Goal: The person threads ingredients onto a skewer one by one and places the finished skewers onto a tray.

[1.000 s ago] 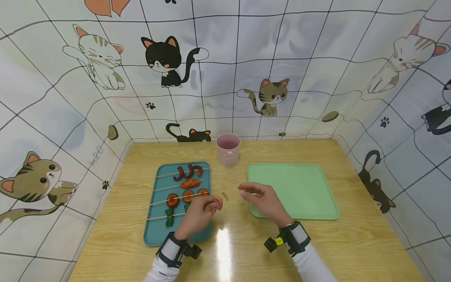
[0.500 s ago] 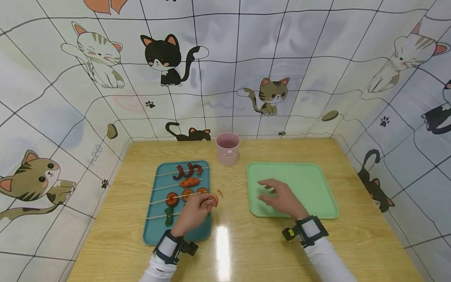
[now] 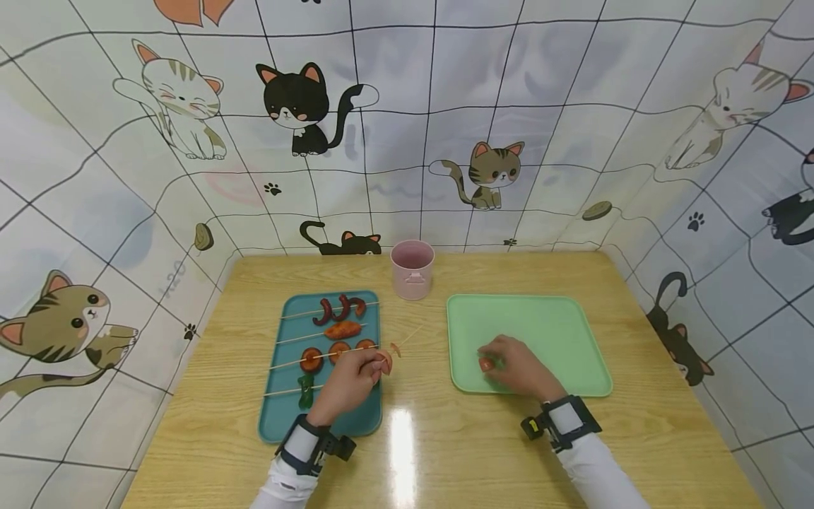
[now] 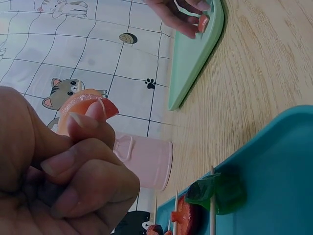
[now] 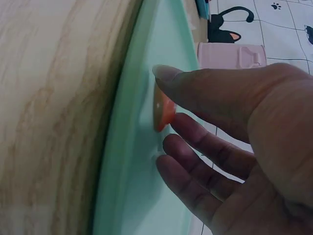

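Observation:
My left hand (image 3: 352, 382) holds a thin wooden skewer (image 3: 413, 334) over the right edge of the teal tray (image 3: 270, 417). Curved orange-pink food pieces (image 4: 108, 106) are on this skewer, partly hidden by the fingers. Over the light green tray (image 3: 553, 339), my right hand (image 3: 516, 366) pinches a small orange-red piece (image 5: 165, 108) between thumb and index finger, low over the tray surface. The other fingers of that hand are loosely bent. On the teal tray lie several loaded skewers: red curled sausages (image 3: 341, 309), an orange-brown oval piece (image 3: 343, 330), round brown-red slices (image 3: 311, 360) and green pieces (image 3: 307, 391).
A pink cup (image 3: 412, 272) stands at the back of the wooden table (image 3: 420, 459), between the trays. Walls covered in cat-print cloth (image 3: 394, 127) enclose the table at the back and sides. Both wrists wear black camera straps.
My right hand has left the skewer's tip, moved right over the green tray with fingers spread, then pinched the orange-red piece. The left hand has shifted slightly left with the skewer.

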The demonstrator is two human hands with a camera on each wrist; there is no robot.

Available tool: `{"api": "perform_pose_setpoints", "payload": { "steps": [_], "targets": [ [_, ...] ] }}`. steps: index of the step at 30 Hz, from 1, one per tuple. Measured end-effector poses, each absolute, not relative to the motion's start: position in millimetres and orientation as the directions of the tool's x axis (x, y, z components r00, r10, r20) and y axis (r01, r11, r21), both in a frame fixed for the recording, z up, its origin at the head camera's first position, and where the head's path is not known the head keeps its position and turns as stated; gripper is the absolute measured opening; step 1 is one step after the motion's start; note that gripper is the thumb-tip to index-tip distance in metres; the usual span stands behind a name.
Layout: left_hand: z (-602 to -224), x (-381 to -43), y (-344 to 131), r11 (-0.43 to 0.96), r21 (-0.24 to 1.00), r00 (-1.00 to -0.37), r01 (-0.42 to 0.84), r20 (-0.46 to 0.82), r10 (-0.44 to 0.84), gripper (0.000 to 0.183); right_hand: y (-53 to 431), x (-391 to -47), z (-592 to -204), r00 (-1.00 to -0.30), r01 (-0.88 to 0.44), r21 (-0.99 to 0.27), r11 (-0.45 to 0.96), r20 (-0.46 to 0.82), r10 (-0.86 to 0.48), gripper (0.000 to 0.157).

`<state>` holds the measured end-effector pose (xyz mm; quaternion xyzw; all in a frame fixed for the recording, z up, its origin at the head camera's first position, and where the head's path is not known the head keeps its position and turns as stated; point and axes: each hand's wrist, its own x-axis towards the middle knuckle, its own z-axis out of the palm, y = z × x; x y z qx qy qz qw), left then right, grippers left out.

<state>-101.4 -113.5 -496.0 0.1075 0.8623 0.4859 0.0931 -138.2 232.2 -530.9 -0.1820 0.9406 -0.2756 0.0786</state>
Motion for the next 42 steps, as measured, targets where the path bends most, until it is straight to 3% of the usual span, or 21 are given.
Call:
{"api": "perform_pose_setpoints", "payload": {
  "steps": [10,14,18,25,29,37,42],
  "targets": [
    [-498.4,-100.9,-115.5,0.488,0.867,-0.956,0.098,-0.053,0.288,0.026,231.8,-138.5,-537.2,-0.924,-0.289,-0.553,0.782,-0.052,-0.379,0.009],
    [-498.2,-100.3,-116.8,0.488,0.865,-0.955,0.118,-0.036,0.294,0.028,230.8,-138.9,-538.0,-0.935,-0.265,-0.550,0.792,-0.055,-0.351,0.006],
    [-496.4,-99.1,-118.4,0.486,0.866,-0.954,0.121,-0.034,0.298,0.028,229.2,-139.5,-536.4,-0.944,-0.223,-0.627,0.747,-0.051,-0.325,0.015],
    [-490.3,-95.7,-119.1,0.496,0.855,-0.949,0.152,-0.015,0.316,0.028,208.7,-144.4,-520.5,-0.956,-0.094,-0.884,0.459,-0.048,-0.289,0.041],
    [-486.4,-93.4,-116.1,0.486,0.855,-0.941,0.179,0.005,0.338,0.027,192.2,-145.7,-507.4,-0.949,-0.006,-0.970,0.245,-0.071,-0.306,0.044],
    [-478.8,-92.4,-106.0,0.481,0.852,-0.924,0.208,0.010,0.382,0.031,165.7,-145.5,-492.3,-0.917,0.243,-0.957,-0.160,-0.173,-0.360,0.057],
    [-477.2,-92.4,-102.8,0.480,0.850,-0.925,0.217,0.022,0.379,0.031,157.3,-142.9,-490.4,-0.900,0.288,-0.916,-0.280,-0.160,-0.405,0.057]
  ]
}}
